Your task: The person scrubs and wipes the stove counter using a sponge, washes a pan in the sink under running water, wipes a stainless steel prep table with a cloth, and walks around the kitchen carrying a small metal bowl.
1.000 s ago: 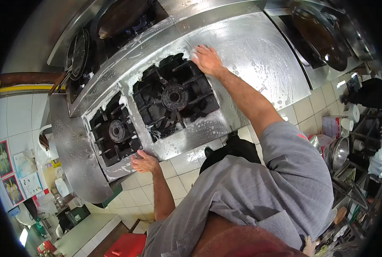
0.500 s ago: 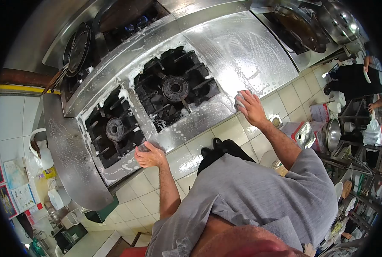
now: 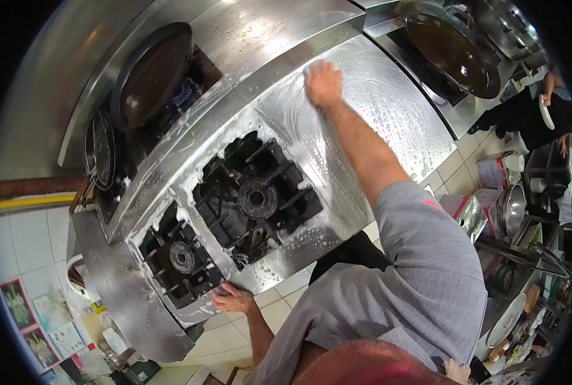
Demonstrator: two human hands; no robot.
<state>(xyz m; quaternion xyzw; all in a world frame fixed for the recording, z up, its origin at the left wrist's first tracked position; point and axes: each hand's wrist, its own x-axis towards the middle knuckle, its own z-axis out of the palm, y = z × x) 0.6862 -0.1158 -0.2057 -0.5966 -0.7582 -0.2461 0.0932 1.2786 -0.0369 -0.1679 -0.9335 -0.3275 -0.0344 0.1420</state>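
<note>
My right hand (image 3: 325, 85) presses on the soapy steel top (image 3: 388, 109) near its back edge, with the arm stretched out. Its fingers are closed over a greyish scrubbing pad, mostly hidden beneath them. Streaks of suds run across the steel around it. At the front edge of the stove, my left hand (image 3: 233, 299) rests with its fingers apart, beside the smaller burner (image 3: 182, 256). A larger black burner (image 3: 258, 199) sits between the hands, white foam lining its opening.
Behind the stove, a large dark wok (image 3: 154, 77) stands over a blue flame, next to a smaller pan (image 3: 100, 147). Another wok (image 3: 446, 48) with brown liquid is at the back right. A co-worker's hand (image 3: 545, 100) holds something white. Metal bowls and tins line the right side.
My right hand has moved from the front edge to the back of the steel top. My body leans farther forward. My left hand stays at the front edge.
</note>
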